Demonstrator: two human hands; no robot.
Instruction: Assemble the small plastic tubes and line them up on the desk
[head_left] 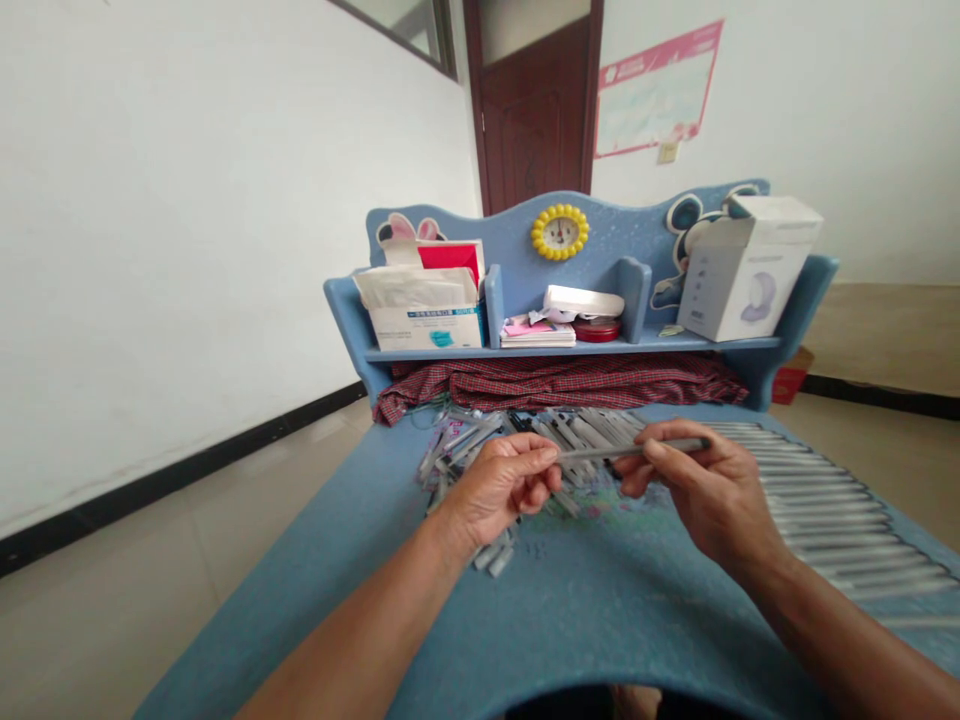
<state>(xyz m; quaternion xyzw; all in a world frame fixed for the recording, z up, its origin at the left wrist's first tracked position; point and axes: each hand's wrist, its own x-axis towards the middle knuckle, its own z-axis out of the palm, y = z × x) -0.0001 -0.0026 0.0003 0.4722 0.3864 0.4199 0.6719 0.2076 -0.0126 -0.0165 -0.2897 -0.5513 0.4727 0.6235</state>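
Observation:
Both my hands hold one thin grey pen-like stick (600, 452) level above a blue desk (375, 540). My left hand (501, 487) pinches its left end with fingers curled. My right hand (705, 480) grips the right part, thumb and fingers closed round it. Under and behind my hands lies a loose pile of several grey sticks and short caps (517, 440). To the right, several finished grey sticks lie in a neat row (825, 510) along the desk.
A red checked cloth (555, 382) lies under the desk's shelf. On the shelf stand a box of papers (424, 305), booklets and a red tin (596, 328), and a white carton (742, 270). A yellow clock (559, 232) sits above. A wooden door (534, 110) is behind.

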